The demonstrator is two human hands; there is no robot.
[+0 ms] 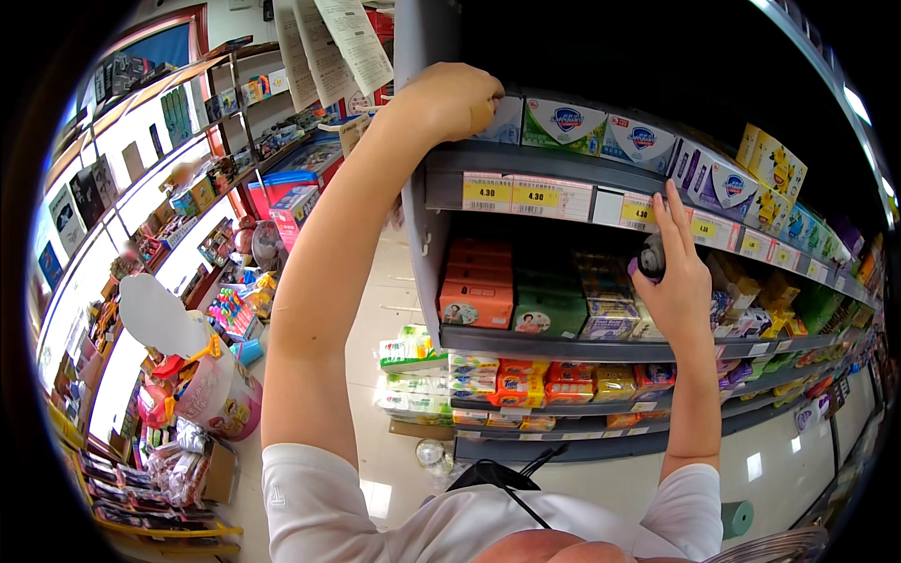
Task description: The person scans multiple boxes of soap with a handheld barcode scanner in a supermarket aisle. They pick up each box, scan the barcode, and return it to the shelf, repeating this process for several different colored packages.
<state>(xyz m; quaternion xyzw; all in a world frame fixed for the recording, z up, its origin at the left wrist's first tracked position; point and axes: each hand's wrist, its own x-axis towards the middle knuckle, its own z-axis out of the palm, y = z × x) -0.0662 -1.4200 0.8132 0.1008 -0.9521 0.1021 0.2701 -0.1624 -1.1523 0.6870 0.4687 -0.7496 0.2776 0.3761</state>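
Observation:
My left hand [468,98] reaches to the left end of the upper shelf, at a pale blue soap box [508,121]; its fingertips are partly hidden, so whether it grips the box is unclear. Beside that box stand a green Safeguard soap box [563,127] and a white and blue one [637,142]. My right hand [679,271] is in front of the shelf's price strip, its fingers raised against the labels. Between its thumb and palm it holds a small dark cylindrical object [651,259], whose exact kind I cannot tell.
Orange-red boxes [477,285] and dark green boxes [550,302] fill the shelf below, with Tide soap packs [521,383] lower down. Printed papers [355,42] hang by the upright's metal hooks. A tub of toys [218,394] stands at left, and a green cylinder [736,519] at lower right.

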